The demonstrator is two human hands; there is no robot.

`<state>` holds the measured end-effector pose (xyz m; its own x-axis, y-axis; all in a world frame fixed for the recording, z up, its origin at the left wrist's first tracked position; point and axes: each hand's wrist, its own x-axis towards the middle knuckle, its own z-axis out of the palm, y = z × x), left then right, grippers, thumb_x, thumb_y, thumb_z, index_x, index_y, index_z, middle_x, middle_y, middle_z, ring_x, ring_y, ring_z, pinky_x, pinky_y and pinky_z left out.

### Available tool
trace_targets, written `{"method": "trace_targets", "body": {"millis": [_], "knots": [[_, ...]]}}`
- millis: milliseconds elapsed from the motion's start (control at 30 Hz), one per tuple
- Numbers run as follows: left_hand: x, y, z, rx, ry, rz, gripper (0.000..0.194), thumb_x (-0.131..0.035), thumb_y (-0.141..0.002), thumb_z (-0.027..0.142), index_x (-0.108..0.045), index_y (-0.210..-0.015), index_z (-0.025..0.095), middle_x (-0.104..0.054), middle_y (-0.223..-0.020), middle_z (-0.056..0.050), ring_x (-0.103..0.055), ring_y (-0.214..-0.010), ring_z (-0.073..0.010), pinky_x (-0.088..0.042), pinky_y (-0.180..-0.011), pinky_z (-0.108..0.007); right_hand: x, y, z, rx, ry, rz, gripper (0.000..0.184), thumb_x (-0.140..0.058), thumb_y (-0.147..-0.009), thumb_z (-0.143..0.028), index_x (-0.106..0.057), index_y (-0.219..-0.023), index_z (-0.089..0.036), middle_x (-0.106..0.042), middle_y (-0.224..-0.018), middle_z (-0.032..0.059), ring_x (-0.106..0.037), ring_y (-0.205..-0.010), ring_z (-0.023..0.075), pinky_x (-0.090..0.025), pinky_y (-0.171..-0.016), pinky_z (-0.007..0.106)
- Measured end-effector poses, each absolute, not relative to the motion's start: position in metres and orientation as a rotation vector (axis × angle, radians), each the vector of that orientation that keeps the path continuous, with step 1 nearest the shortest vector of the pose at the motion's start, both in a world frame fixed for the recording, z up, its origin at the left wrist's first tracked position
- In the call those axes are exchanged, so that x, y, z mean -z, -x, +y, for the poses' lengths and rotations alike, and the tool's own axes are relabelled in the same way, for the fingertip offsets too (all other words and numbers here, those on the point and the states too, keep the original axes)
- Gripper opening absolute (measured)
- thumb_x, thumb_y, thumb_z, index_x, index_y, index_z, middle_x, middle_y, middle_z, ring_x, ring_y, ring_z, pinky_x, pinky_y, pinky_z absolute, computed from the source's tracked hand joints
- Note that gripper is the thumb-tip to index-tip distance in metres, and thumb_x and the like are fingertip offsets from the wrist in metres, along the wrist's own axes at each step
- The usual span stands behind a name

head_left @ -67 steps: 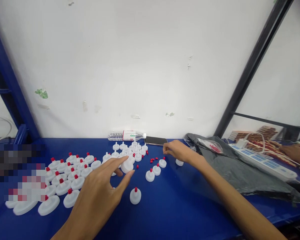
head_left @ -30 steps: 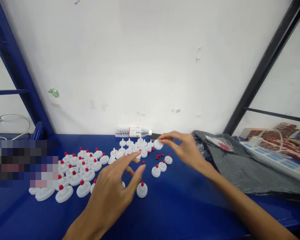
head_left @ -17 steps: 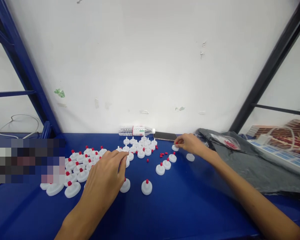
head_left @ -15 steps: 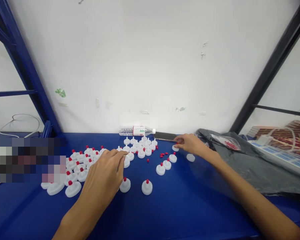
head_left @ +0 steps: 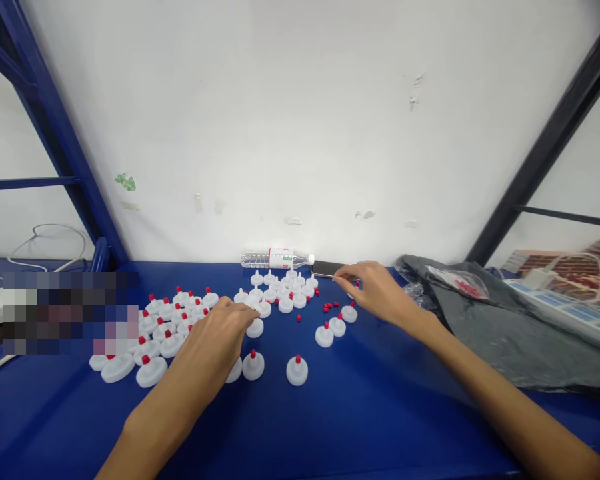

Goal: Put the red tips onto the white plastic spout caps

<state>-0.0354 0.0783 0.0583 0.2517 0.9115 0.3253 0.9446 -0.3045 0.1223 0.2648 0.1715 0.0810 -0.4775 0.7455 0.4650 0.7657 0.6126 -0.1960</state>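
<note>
My left hand (head_left: pixel 217 343) reaches over the left part of the table, fingers bent and pressed together. Its fingertips meet the top of a white nozzle lid (head_left: pixel 255 327), whose nozzle they hide. My right hand (head_left: pixel 375 290) hovers at the back right, thumb and fingers apart with nothing visible between them. Just behind its thumb, a white lid with a red tip (head_left: pixel 351 291) is partly hidden. Nearby stand more red-tipped lids (head_left: pixel 337 326). Loose small red caps (head_left: pixel 327 307) lie left of this hand. Bare white nozzle lids (head_left: pixel 286 304) cluster between the hands.
Many red-tipped lids (head_left: pixel 151 371) crowd the left side. A clear bottle (head_left: pixel 280 258) lies along the wall beside a dark phone (head_left: pixel 324 268). Grey plastic sheeting (head_left: pixel 480 340) covers the right, with a bag of red pieces (head_left: pixel 463 285) and a power strip (head_left: pixel 565 303).
My right hand has let go of the red-tipped lid and moved left, its fingers spreading. A translucent disc near that wrist is now out of sight. My left hand has hardly moved.
</note>
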Motion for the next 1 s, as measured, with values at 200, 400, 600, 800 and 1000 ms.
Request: {"method": "trace_targets", "body": {"millis": [200, 400, 600, 800, 1000], "knots": [[-0.060, 0.032, 0.078, 0.599, 2.423, -1.763, 0.035, -0.045, -0.094, 0.013, -0.076, -0.083, 0.022, -0.075, -0.086, -0.009, -0.062, -0.085, -0.0274, -0.042, -0.057, -0.030, -0.080, -0.258, 0.163, 0.071, 1.093, -2.340, 0.029, -0.047, -0.104, -0.033, -0.074, -0.098, -0.025, -0.080, -0.104, 0.0032, -0.070, -0.081, 0.0222, -0.038, -0.110, 0.047], [-0.066, 0.022, 0.068, 0.916, 2.419, -1.591, 0.028, -0.044, -0.103, 0.023, -0.072, -0.099, 0.024, -0.074, -0.103, -0.004, -0.062, -0.096, -0.0219, -0.050, -0.079, -0.033, -0.076, -0.236, 0.135, -0.073, 0.914, -2.290, 0.032, -0.061, -0.099, -0.047, -0.070, -0.123, -0.028, -0.078, -0.113, 0.0040, -0.069, -0.103, 0.0250, -0.038, -0.110, 0.048], [-0.073, 0.000, 0.053, 1.423, 2.400, -1.280, 0.014, -0.057, -0.099, 0.019, -0.070, -0.099, 0.025, -0.073, -0.096, 0.002, -0.065, -0.086, -0.0140, -0.051, -0.082, -0.029, -0.073, -0.216, 0.109, -0.320, 0.741, -2.333, 0.034, -0.076, -0.087, -0.049, -0.074, -0.116, -0.031, -0.079, -0.101, 0.0020, -0.069, -0.098, 0.0232, -0.047, -0.096, 0.042], [-0.066, -0.005, 0.052, 1.472, 2.545, -1.596, 0.051, -0.070, -0.093, 0.041, -0.056, -0.141, 0.034, -0.068, -0.120, 0.000, -0.062, -0.062, -0.0067, -0.058, -0.060, -0.023, -0.079, -0.219, 0.110, -0.507, 0.731, -2.154, 0.025, -0.079, -0.087, -0.036, -0.077, -0.110, -0.029, -0.079, -0.100, 0.0007, -0.070, -0.087, 0.0189, -0.053, -0.083, 0.033], [-0.070, -0.004, 0.050, 1.617, 2.492, -1.404, 0.035, -0.078, -0.087, 0.032, -0.071, -0.121, 0.036, -0.075, -0.097, 0.006, -0.062, -0.061, -0.0067, -0.056, -0.055, -0.018, -0.082, -0.224, 0.104, -0.479, 0.580, -2.255, 0.040, -0.076, -0.091, -0.031, -0.070, -0.130, -0.031, -0.078, -0.103, 0.0013, -0.069, -0.093, 0.0191, -0.053, -0.086, 0.036]]}}
